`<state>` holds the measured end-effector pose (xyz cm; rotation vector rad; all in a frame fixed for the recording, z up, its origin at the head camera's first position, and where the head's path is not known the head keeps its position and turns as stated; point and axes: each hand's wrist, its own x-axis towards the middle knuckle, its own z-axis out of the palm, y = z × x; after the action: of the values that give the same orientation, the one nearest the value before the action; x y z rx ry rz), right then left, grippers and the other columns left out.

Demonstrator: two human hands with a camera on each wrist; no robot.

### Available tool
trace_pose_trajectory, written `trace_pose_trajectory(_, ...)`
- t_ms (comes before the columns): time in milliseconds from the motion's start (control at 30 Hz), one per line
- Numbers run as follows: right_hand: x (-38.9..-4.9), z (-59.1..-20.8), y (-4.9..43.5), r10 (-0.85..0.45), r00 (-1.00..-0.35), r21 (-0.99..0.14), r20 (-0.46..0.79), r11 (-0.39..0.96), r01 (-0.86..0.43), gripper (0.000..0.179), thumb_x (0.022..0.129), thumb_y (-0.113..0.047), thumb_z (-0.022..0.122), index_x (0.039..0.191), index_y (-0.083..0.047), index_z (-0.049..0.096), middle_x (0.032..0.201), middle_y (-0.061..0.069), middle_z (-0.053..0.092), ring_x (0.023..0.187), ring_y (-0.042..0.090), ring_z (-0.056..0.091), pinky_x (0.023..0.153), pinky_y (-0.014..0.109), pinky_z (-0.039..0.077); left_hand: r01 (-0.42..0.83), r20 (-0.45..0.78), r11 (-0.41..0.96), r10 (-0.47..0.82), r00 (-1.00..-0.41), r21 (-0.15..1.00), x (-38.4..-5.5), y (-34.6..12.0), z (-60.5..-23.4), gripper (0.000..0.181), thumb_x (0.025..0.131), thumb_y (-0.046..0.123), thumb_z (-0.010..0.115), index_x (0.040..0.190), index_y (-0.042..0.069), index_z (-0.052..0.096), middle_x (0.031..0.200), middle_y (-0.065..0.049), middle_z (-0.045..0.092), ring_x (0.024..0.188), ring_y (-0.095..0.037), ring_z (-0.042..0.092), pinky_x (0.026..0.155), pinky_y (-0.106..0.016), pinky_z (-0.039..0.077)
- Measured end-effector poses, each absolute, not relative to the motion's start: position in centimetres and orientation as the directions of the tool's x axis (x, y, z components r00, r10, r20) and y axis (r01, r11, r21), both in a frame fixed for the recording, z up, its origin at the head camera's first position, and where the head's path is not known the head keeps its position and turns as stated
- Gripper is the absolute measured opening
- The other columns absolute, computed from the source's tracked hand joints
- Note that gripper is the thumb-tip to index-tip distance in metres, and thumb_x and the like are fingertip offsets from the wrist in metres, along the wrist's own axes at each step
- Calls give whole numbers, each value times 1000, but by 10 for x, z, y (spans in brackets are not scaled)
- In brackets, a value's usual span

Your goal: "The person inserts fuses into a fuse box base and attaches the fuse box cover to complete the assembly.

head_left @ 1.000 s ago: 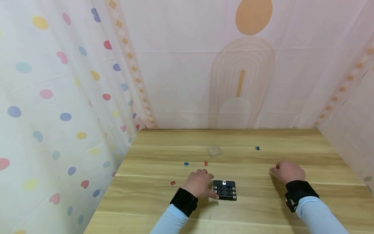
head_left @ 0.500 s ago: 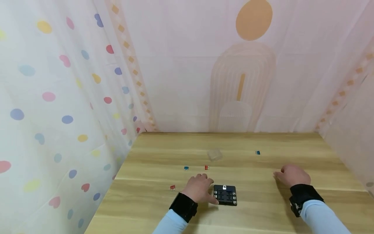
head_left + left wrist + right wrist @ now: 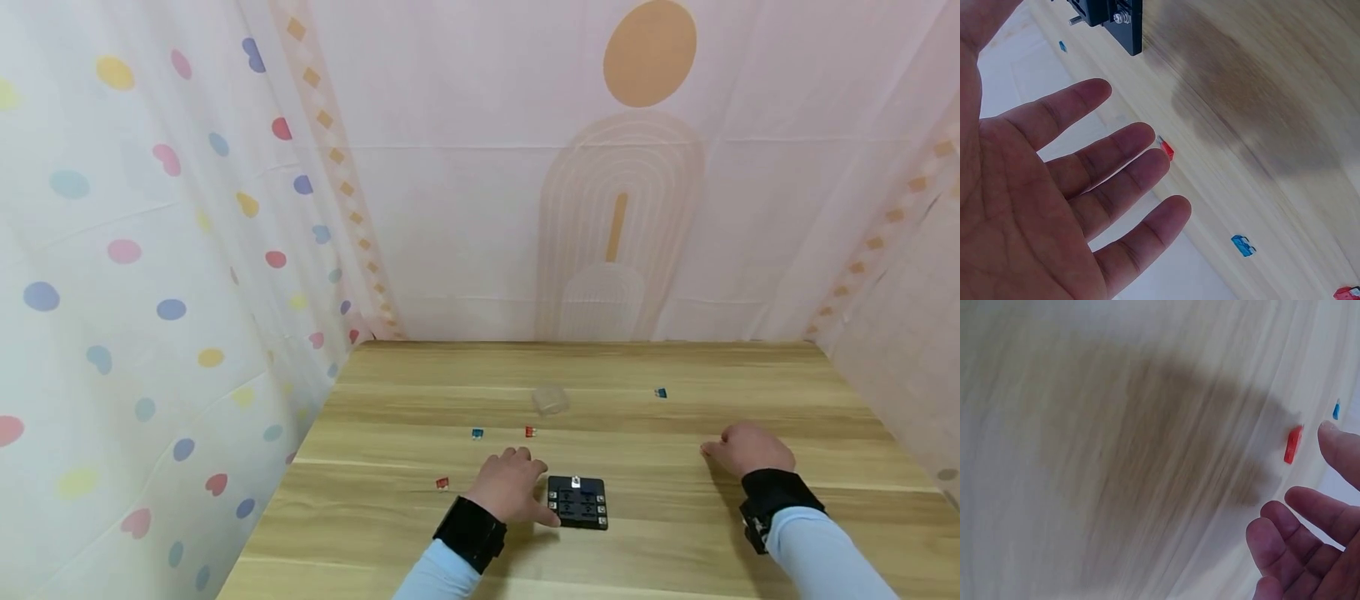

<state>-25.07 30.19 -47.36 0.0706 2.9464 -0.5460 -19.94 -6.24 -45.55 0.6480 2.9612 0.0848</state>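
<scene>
My left hand [image 3: 512, 487] is spread over the table, its thumb at the left edge of a black fuse block [image 3: 577, 502] with metal terminals. In the left wrist view the fingers are straight and the palm holds nothing; part of the fuse block shows above them. Low over the table on the right, my right hand [image 3: 752, 450] has its fingers apart and loosely bent. A red blade fuse [image 3: 1294, 445] lies on the wood just beyond its fingertips in the right wrist view, with a blue blade fuse [image 3: 1336, 410] farther off.
Beyond the left hand lie a blue fuse [image 3: 477, 433] and a red fuse [image 3: 530, 432]; another red fuse [image 3: 442, 483] is to its left. A clear plastic cover [image 3: 551, 399] sits behind the block. Patterned curtains [image 3: 465, 208] border the wooden table [image 3: 420, 375].
The head view has tilted up slightly. My right hand has shifted a little to the right, while the left hand and the fuse block keep their places.
</scene>
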Motion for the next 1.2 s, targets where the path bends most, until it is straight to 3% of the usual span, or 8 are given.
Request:
trace_pose_trajectory(200,-256,-475,290,17,-991,-341,-132,938,62,30,90,-31,67,87,-1,70,80,10,65,67,22,56,57,39,46,412,-84,908,417,-905,75,-200,-66,-457,74,65,64,82,119,16,70,106,-2,64,103,-23,58,82,-39,50)
trace_pose_trajectory(500,-253,-472,281,23,-995,-320,-97,946,53,21,91,-14,66,98,6,70,91,22,69,72,27,61,60,43,49,417,-76,906,423,-903,76,-200,-66,-458,74,65,65,82,119,16,70,106,-2,64,103,-22,59,82,-38,50)
trace_pose_trajectory(700,-256,-475,282,27,-996,-313,-88,948,53,19,92,-11,63,99,6,70,94,23,69,77,31,63,63,48,51,410,-93,910,415,-905,63,-201,-65,-456,75,66,66,81,121,17,69,106,-2,64,103,-22,59,82,-38,50)
trace_pose_trajectory(933,-258,-478,281,22,-998,-309,-57,950,38,14,90,-8,63,92,3,72,87,18,69,72,27,62,62,46,51,405,-98,912,410,-907,69,-200,-65,-453,75,66,64,82,122,16,69,107,-3,64,104,-23,59,82,-39,50)
trace_pose_trajectory(1200,-257,-477,282,15,-998,-292,-62,956,33,14,88,-3,62,97,3,72,95,22,69,79,31,64,67,49,52,396,-115,916,402,-908,67,-200,-64,-452,75,67,64,81,124,17,69,108,-3,63,105,-23,58,83,-39,50)
